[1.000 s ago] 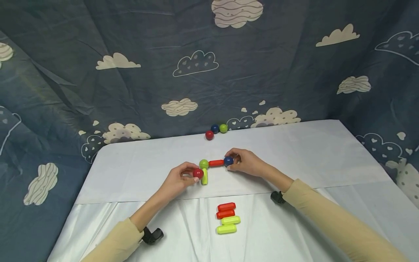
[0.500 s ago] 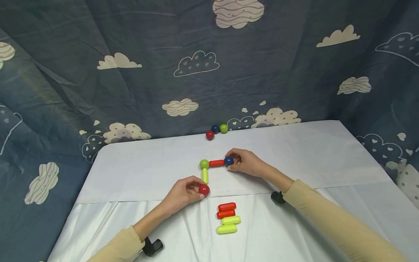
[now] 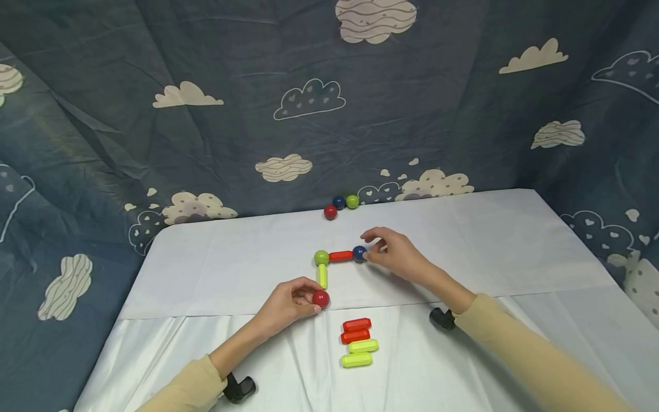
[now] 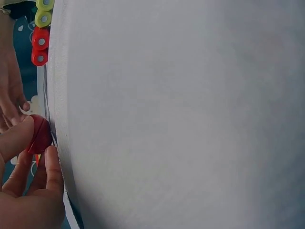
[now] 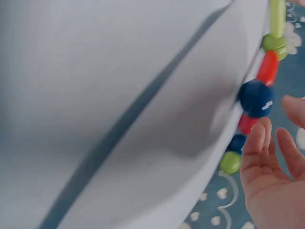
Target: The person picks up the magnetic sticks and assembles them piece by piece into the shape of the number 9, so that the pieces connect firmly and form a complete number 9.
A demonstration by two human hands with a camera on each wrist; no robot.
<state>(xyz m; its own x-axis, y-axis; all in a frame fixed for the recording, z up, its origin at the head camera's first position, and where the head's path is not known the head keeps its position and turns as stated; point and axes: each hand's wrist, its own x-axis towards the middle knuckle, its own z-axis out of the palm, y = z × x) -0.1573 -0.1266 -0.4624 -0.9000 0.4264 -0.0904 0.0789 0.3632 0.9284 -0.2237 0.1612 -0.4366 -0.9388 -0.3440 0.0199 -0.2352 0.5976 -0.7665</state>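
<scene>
My left hand [image 3: 290,303] pinches a red ball [image 3: 321,298] between thumb and fingers, at the near end of a yellow-green rod [image 3: 322,276]. That rod runs up to a green ball [image 3: 321,258], and a red rod [image 3: 341,256] leads from there to a blue ball [image 3: 359,254], forming an L shape. Beside the blue ball is my right hand [image 3: 399,254], fingers spread and thumb near the ball's side. In the right wrist view a gap shows between the blue ball [image 5: 256,98] and the fingers. The left wrist view has the red ball [image 4: 40,135] in the fingertips.
Two red rods [image 3: 356,331] and two yellow-green rods [image 3: 359,353] lie in a stack-like row nearer the front of the white-covered table [image 3: 453,240]. At the back edge sit a red ball [image 3: 330,212], a blue ball [image 3: 338,202] and a green ball [image 3: 352,201], before a cloud-patterned curtain [image 3: 231,131].
My left hand carried the red ball from beside the yellow-green rod toward me, to its near end, then stayed there. My right hand let go of the blue ball and drew slightly right.
</scene>
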